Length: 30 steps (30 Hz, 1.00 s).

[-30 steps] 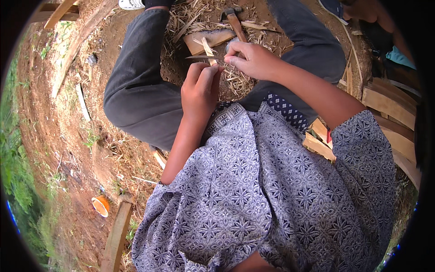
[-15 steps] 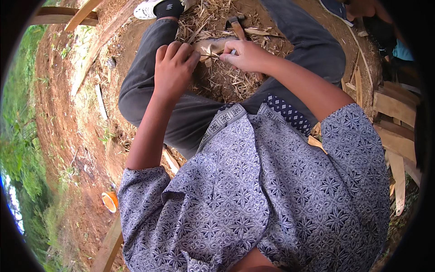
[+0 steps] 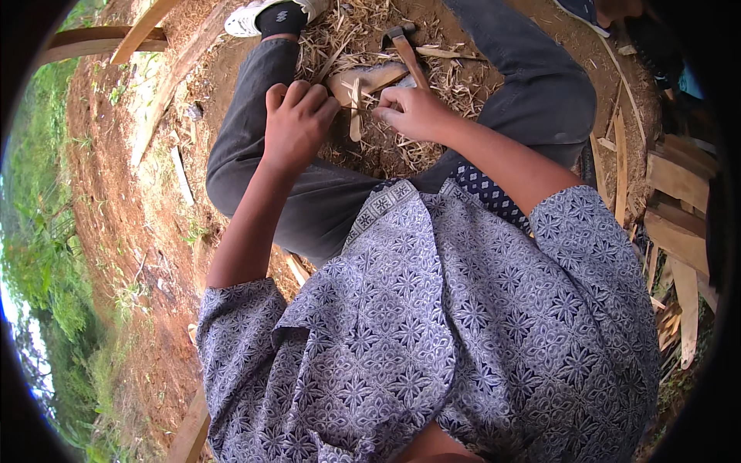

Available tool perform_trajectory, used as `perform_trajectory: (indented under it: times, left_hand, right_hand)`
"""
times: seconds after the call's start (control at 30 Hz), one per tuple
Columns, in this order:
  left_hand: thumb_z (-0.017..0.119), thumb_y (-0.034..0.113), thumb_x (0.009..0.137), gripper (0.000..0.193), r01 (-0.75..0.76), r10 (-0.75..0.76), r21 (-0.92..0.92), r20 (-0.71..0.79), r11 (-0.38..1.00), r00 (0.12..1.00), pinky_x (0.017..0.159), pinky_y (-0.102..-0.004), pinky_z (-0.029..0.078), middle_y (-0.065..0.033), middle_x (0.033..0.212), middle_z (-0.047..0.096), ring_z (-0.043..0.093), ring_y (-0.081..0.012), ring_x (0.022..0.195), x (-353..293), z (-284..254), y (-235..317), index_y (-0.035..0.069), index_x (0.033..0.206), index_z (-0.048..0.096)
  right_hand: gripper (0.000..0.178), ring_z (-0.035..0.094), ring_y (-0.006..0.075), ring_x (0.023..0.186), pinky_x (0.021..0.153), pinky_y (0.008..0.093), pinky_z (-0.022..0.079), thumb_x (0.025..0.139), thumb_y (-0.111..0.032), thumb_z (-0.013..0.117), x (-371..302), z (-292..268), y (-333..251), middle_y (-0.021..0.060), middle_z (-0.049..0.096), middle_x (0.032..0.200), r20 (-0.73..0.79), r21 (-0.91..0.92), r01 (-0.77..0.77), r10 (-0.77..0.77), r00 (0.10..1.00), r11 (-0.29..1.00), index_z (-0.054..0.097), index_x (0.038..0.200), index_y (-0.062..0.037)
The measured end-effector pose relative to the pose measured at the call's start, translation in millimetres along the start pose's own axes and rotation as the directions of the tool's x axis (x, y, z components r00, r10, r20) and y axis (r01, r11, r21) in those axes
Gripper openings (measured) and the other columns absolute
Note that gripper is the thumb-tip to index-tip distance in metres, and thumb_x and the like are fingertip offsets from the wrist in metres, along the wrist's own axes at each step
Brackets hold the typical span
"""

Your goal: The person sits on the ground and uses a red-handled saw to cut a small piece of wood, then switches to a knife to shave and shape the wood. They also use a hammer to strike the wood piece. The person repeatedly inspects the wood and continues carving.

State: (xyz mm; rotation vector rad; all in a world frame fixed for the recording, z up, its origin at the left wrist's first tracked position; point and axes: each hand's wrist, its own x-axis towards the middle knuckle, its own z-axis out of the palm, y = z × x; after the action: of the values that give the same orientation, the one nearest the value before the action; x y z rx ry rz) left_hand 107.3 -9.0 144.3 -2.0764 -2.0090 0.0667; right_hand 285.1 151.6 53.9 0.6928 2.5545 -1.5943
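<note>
My left hand is closed, knuckles up, with its fingertips turned toward a slim pale piece of wood. On the other side of that piece, my right hand pinches with thumb and fingers. A thin dark strand seems to cross the wood between the two hands; it is too fine to name. What lies inside either grip is hidden. Just beyond, a wooden block rests on the ground. A hammer-like tool with a dark head and wooden handle lies by my right hand.
Wood shavings litter the soil between my bent legs. Cut planks are stacked at the right, with long strips beside them. Another person's shoe is at the upper right. Wooden beams stand at the upper left.
My hands have moved slightly apart and down. The pale wood piece now stands out upright between them. A greyish-white object seen at my right hand before no longer shows in its fingers.
</note>
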Motion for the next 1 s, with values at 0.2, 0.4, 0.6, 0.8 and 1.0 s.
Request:
perform_trajectory:
  times: [0.2,0.4,0.6,0.8,1.0]
  left_hand:
    - [0.073,0.022,0.086,0.033,0.167,-0.169,-0.027,-0.080,0.986,0.982,0.102,-0.0426,0.036,0.0036,0.119,0.062,0.055,-0.0208,0.119,18,-13,-3,0.026,0.118,0.069]
    - [0.075,0.016,0.084,0.046,0.325,-0.353,-0.203,-0.126,0.924,0.927,0.101,-0.0453,0.040,-0.0074,0.118,0.061,0.056,-0.0300,0.114,12,-17,13,0.013,0.127,0.061]
    - [0.065,0.038,0.103,0.046,0.642,-0.626,-0.765,0.522,-0.044,0.579,0.067,-0.0304,0.057,-0.0099,0.105,0.063,0.066,-0.0155,0.079,-12,44,50,-0.002,0.124,0.052]
    - [0.049,0.048,0.109,0.052,0.570,-0.447,-0.659,0.752,-0.491,0.484,0.065,-0.0294,0.057,-0.0079,0.103,0.064,0.067,-0.0152,0.078,3,24,77,0.002,0.133,0.048]
    - [0.034,0.031,0.112,0.033,0.609,-0.566,-0.746,0.634,-0.269,0.526,0.056,-0.0316,0.047,-0.0063,0.079,0.063,0.060,-0.0134,0.063,-35,60,56,0.006,0.120,0.055]
  right_hand:
    - [0.030,0.072,0.0281,0.081,0.074,0.0423,0.053,0.092,-0.039,0.072,34,6,10,0.0117,0.075,0.084,-0.270,0.028,0.206,-0.191,0.944,0.978,0.074,0.097,-0.0090]
    - [0.032,0.070,0.0213,0.066,0.064,0.0384,0.053,0.094,-0.039,0.071,43,0,-10,0.0102,0.073,0.081,-0.125,0.256,-0.022,0.056,0.991,0.966,0.073,0.096,-0.0069]
    - [0.034,0.071,0.0197,0.066,0.067,0.0357,0.057,0.098,-0.031,0.064,51,14,-30,0.0081,0.075,0.083,-0.029,0.701,-0.175,0.273,0.962,0.692,0.060,0.114,-0.0014]
    - [0.027,0.072,0.0177,0.077,0.075,0.0316,0.057,0.101,-0.021,0.060,64,47,-32,0.0134,0.075,0.090,-0.084,0.721,-0.079,0.200,0.976,0.689,0.054,0.114,0.0021]
    - [0.030,0.075,0.0256,0.087,0.079,0.0392,0.057,0.093,-0.034,0.068,68,58,-40,0.0125,0.077,0.087,-0.165,0.523,0.025,0.072,0.984,0.852,0.070,0.097,-0.0042]
